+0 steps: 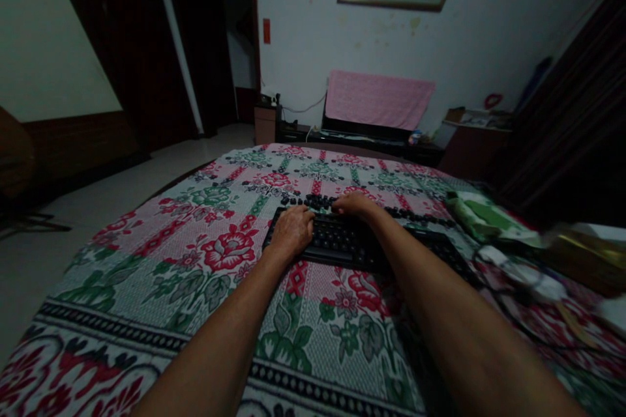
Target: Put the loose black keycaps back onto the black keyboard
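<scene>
Keycaps (319,201) lie unfitted toward the flowered cloth's (229,249) far edge; left hand (292,229) on the keyboard (337,244), right hand (355,202) beside them (both grips unclear).

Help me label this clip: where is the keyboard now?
The keyboard lies on the patterned cloth, just right of centre in the head view, with the left hand at its left end and loose black keys along its far edge.

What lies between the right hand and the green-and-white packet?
In the head view, a row of small black pieces, apparently keyboard keys, lies on the flowered cloth between the right hand and the green-and-white packet.
</scene>
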Demonstrator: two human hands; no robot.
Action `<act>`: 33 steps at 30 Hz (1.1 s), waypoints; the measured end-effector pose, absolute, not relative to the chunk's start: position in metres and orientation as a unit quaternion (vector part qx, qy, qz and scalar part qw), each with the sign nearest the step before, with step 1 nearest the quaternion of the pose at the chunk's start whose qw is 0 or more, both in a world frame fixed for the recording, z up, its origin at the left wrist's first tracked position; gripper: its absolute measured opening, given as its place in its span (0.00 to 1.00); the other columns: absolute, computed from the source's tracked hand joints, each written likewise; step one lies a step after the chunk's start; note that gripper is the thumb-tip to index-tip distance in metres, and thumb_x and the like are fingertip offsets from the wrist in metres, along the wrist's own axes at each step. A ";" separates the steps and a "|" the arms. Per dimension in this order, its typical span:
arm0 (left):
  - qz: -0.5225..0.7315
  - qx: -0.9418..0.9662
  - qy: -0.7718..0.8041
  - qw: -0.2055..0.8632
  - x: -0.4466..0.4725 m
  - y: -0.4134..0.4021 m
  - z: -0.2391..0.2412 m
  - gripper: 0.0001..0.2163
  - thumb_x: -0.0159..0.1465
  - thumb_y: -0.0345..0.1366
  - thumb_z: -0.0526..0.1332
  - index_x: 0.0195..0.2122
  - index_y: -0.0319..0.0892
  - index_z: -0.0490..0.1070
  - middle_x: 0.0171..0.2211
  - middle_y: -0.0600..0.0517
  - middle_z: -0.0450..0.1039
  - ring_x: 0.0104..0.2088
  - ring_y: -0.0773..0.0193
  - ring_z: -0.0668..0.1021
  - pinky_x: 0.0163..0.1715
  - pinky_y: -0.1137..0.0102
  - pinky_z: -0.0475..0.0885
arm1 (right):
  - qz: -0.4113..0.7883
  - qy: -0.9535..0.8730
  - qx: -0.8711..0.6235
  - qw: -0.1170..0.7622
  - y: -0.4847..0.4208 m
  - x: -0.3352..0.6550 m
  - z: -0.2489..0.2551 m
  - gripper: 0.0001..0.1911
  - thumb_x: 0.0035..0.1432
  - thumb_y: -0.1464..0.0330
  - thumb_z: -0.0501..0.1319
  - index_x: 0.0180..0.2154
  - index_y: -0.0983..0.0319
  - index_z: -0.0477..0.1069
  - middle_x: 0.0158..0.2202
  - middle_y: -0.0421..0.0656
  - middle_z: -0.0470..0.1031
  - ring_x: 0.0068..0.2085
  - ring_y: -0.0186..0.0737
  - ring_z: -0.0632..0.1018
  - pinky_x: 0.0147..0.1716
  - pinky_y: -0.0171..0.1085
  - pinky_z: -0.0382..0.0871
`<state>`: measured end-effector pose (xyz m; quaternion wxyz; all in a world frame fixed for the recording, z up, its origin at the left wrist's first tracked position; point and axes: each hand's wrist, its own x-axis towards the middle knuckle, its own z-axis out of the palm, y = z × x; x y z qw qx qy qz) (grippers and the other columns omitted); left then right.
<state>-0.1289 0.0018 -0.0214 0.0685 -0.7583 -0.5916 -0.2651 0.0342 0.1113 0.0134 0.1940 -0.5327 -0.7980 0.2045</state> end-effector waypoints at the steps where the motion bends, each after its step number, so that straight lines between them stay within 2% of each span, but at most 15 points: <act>1: -0.269 -0.758 -0.590 0.071 -0.129 0.002 -0.022 0.11 0.56 0.32 0.51 0.35 0.42 0.71 0.36 0.49 0.68 0.40 0.63 0.69 0.44 0.69 0.62 | 0.217 -0.787 -0.540 0.203 0.107 0.040 0.014 0.14 0.39 0.63 0.58 0.10 0.62 0.63 0.07 0.36 0.56 0.15 0.30 0.63 0.16 0.30 0.54; 2: -0.274 -0.758 -0.588 0.073 -0.129 0.002 -0.022 0.11 0.56 0.32 0.51 0.35 0.42 0.71 0.37 0.49 0.69 0.40 0.63 0.69 0.44 0.68 0.62 | 0.267 -0.751 -0.551 0.247 0.102 0.045 0.014 0.14 0.40 0.62 0.57 0.11 0.63 0.63 0.08 0.36 0.56 0.15 0.29 0.61 0.16 0.30 0.53; 4: -0.291 -0.754 -0.584 0.073 -0.127 0.002 -0.021 0.11 0.56 0.31 0.51 0.36 0.42 0.71 0.37 0.49 0.69 0.41 0.63 0.69 0.45 0.69 0.63 | 0.288 -0.738 -0.546 0.271 0.091 0.052 0.014 0.16 0.44 0.58 0.54 0.16 0.63 0.65 0.11 0.36 0.60 0.15 0.28 0.60 0.16 0.30 0.54; 8: -0.355 -0.741 -0.566 0.059 -0.116 0.001 -0.015 0.12 0.55 0.32 0.53 0.40 0.42 0.69 0.39 0.49 0.69 0.41 0.64 0.70 0.44 0.69 0.64 | 0.405 -0.699 -0.455 0.374 0.065 0.058 0.012 0.15 0.43 0.58 0.57 0.27 0.63 0.69 0.21 0.37 0.68 0.22 0.28 0.67 0.24 0.29 0.61; 11: -0.406 -0.740 -0.537 0.015 -0.105 -0.002 -0.010 0.13 0.55 0.35 0.55 0.41 0.41 0.68 0.37 0.50 0.71 0.38 0.65 0.72 0.41 0.71 0.66 | 0.452 -0.668 -0.435 0.400 0.043 0.056 0.010 0.15 0.42 0.58 0.58 0.30 0.63 0.69 0.24 0.38 0.69 0.25 0.30 0.69 0.27 0.30 0.63; 14: -0.440 -0.739 -0.510 -0.035 -0.098 -0.004 -0.008 0.11 0.55 0.36 0.55 0.38 0.42 0.70 0.35 0.52 0.72 0.35 0.67 0.73 0.38 0.73 0.67 | 0.450 -0.658 -0.432 0.422 0.026 0.052 0.011 0.14 0.41 0.60 0.60 0.30 0.63 0.70 0.25 0.39 0.70 0.27 0.31 0.69 0.28 0.31 0.63; 22: -0.470 -0.738 -0.481 -0.062 -0.091 -0.009 -0.006 0.09 0.56 0.33 0.54 0.35 0.41 0.71 0.32 0.52 0.74 0.33 0.69 0.74 0.36 0.75 0.67 | 0.525 -0.610 -0.410 0.429 0.015 0.059 0.008 0.15 0.42 0.60 0.60 0.31 0.64 0.71 0.25 0.40 0.71 0.28 0.32 0.72 0.30 0.33 0.65; 28: -0.415 -0.784 -0.462 0.029 -0.092 -0.013 -0.007 0.09 0.58 0.32 0.52 0.35 0.41 0.70 0.29 0.51 0.72 0.31 0.68 0.73 0.34 0.73 0.66 | 0.527 -0.627 -0.407 0.405 0.012 0.066 0.009 0.16 0.40 0.59 0.62 0.32 0.62 0.71 0.29 0.39 0.72 0.31 0.32 0.72 0.31 0.32 0.65; 33: -0.391 -0.803 -0.447 0.049 -0.093 -0.017 -0.007 0.10 0.59 0.33 0.50 0.37 0.41 0.69 0.33 0.51 0.71 0.35 0.68 0.72 0.37 0.73 0.66 | 0.525 -0.628 -0.401 0.410 0.010 0.065 0.011 0.15 0.39 0.61 0.62 0.32 0.62 0.70 0.30 0.39 0.71 0.31 0.31 0.71 0.31 0.32 0.66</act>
